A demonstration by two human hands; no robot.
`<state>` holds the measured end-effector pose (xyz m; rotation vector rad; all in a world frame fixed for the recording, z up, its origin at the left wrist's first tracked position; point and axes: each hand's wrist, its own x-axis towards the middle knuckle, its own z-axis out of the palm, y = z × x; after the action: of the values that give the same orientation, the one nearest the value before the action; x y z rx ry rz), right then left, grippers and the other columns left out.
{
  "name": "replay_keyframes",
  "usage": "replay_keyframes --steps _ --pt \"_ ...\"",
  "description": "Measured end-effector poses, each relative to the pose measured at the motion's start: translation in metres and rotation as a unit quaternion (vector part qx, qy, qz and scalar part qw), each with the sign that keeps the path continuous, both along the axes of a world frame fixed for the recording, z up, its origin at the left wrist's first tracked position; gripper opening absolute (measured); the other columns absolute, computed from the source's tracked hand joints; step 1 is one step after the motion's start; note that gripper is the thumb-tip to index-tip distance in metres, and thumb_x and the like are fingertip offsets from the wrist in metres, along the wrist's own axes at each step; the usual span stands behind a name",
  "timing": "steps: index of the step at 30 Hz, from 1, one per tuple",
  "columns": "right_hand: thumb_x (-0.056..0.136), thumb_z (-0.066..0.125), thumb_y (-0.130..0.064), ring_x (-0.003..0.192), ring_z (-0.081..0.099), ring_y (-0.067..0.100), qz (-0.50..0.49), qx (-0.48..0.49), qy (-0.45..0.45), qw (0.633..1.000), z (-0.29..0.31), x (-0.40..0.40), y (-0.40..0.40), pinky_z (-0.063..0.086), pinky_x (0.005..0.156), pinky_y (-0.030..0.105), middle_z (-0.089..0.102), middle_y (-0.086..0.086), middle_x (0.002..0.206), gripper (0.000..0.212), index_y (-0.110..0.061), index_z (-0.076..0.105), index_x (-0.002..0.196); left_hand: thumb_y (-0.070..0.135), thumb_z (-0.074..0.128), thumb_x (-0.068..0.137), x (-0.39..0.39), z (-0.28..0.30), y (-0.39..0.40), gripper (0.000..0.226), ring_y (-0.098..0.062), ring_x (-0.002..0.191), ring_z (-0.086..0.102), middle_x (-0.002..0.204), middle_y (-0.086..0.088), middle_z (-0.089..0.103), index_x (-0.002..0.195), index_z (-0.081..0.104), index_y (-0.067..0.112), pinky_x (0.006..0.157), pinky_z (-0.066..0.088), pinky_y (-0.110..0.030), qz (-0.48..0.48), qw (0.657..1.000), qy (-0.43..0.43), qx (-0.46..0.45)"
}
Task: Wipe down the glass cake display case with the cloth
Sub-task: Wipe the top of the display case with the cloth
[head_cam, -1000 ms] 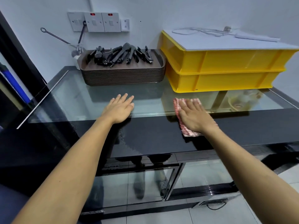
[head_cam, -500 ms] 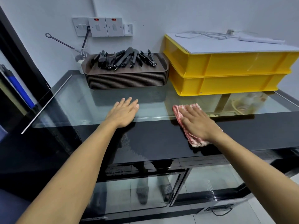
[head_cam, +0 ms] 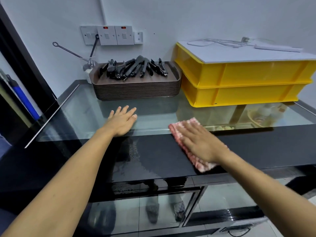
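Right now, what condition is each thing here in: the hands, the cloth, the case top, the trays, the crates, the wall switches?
left hand: flat on the glass, fingers straight
right hand: pressing the cloth, blurred
cloth: spread on the black edge
glass top: wet streaks nearby
brown trays: stacked, tongs on top
yellow crates: stacked, covered by a white board
wall switches: two red lights lit

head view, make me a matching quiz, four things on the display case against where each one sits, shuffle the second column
Things:
1. cloth
2. left hand
3. tongs
4. white board

Places:
A. piled on the stack of brown trays
B. lying on the yellow crates
C. under the right hand
D. flat on the glass top, holding nothing

Pairs: 1-C, 2-D, 3-A, 4-B
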<state>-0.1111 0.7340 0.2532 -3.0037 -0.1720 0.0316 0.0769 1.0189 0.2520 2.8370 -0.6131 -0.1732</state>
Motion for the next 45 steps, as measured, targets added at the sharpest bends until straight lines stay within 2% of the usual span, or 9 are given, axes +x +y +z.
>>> replay_keyframes --steps 4,7,12,20,28,34,37,40,45 --pt "0.109 0.004 -0.046 0.161 -0.01 0.026 -0.094 0.014 0.018 0.995 0.003 0.06 0.003 -0.01 0.129 0.041 -0.002 0.008 0.175 0.061 -0.028 0.002 0.167 0.053 0.014 0.11 0.0 -0.002 0.0 0.058 -0.025 0.162 -0.006 0.175 0.004 -0.001 0.166 0.008 0.039 0.129 -0.007 -0.048 0.004 1.0 -0.003 0.009" --pt "0.092 -0.017 -0.051 0.161 -0.009 0.028 0.008 0.03 0.009 0.999 -0.001 0.065 0.072 -0.007 0.129 0.048 -0.001 0.01 0.175 0.083 -0.021 0.001 0.167 0.051 0.015 0.111 0.001 -0.002 0.002 0.056 -0.024 0.162 -0.005 0.175 0.005 0.001 0.166 0.01 0.04 0.129 -0.006 -0.046 0.003 1.0 -0.002 -0.003" --pt "0.11 0.011 -0.053 0.158 -0.022 0.015 0.127 0.045 0.001 0.991 0.0 -0.02 0.102 -0.014 0.129 0.036 -0.014 -0.008 0.171 0.056 -0.043 0.0 0.164 0.05 0.018 0.111 0.005 -0.001 0.005 0.055 -0.025 0.162 -0.002 0.175 0.004 0.003 0.166 0.013 0.041 0.129 -0.003 -0.046 -0.006 1.0 -0.004 -0.005" --pt "0.111 0.012 -0.048 0.161 -0.012 0.022 -0.034 0.011 0.024 0.999 0.005 0.043 0.037 -0.01 0.129 0.037 -0.005 0.002 0.175 0.057 -0.036 0.001 0.167 0.052 0.014 0.11 0.002 -0.003 0.001 0.057 -0.022 0.162 -0.005 0.175 0.005 -0.001 0.166 0.008 0.042 0.13 -0.005 -0.045 0.004 1.0 -0.013 0.014" --pt "0.111 0.01 -0.053 0.158 -0.023 0.014 0.136 0.026 0.003 0.99 0.0 -0.033 0.106 -0.014 0.129 0.035 -0.015 -0.007 0.171 0.055 -0.043 -0.004 0.163 0.052 0.014 0.11 0.003 -0.006 0.002 0.057 -0.023 0.162 -0.006 0.175 0.005 -0.002 0.166 0.008 0.042 0.13 -0.004 -0.045 0.002 1.0 -0.013 0.011" --pt "0.087 -0.013 -0.067 0.157 -0.023 0.012 0.0 -0.016 0.025 1.0 0.002 -0.002 0.002 -0.018 0.125 0.028 -0.013 -0.006 0.173 0.076 -0.044 -0.009 0.16 0.052 0.012 0.11 0.001 -0.005 0.002 0.057 -0.022 0.162 -0.008 0.175 0.006 -0.003 0.166 0.005 0.041 0.13 -0.005 -0.045 0.0 1.0 -0.014 0.018" --pt "0.104 0.002 -0.059 0.161 -0.014 0.022 -0.059 0.002 0.031 0.998 0.001 0.044 0.015 -0.01 0.129 0.038 -0.007 0.002 0.175 0.065 -0.038 -0.001 0.165 0.052 0.012 0.11 0.003 -0.005 0.002 0.057 -0.021 0.162 -0.007 0.175 0.006 -0.003 0.166 0.005 0.041 0.13 -0.005 -0.045 -0.002 1.0 -0.016 0.017" --pt "0.111 0.01 -0.046 0.161 -0.013 0.026 -0.004 0.012 0.013 1.0 -0.001 0.052 0.078 -0.01 0.13 0.041 -0.007 0.006 0.175 0.058 -0.032 0.0 0.167 0.052 0.013 0.11 0.004 -0.005 0.003 0.057 -0.022 0.162 -0.007 0.175 0.006 -0.003 0.166 0.005 0.041 0.13 -0.005 -0.045 -0.004 1.0 -0.015 0.017" --pt "0.109 0.009 -0.056 0.158 -0.022 0.014 0.127 0.03 0.003 0.991 0.0 -0.019 0.098 -0.016 0.127 0.033 -0.015 -0.008 0.17 0.057 -0.043 -0.002 0.163 0.051 0.014 0.11 0.004 -0.006 0.002 0.057 -0.022 0.162 -0.007 0.175 0.006 -0.003 0.166 0.005 0.041 0.13 -0.005 -0.044 0.002 1.0 -0.016 0.016"
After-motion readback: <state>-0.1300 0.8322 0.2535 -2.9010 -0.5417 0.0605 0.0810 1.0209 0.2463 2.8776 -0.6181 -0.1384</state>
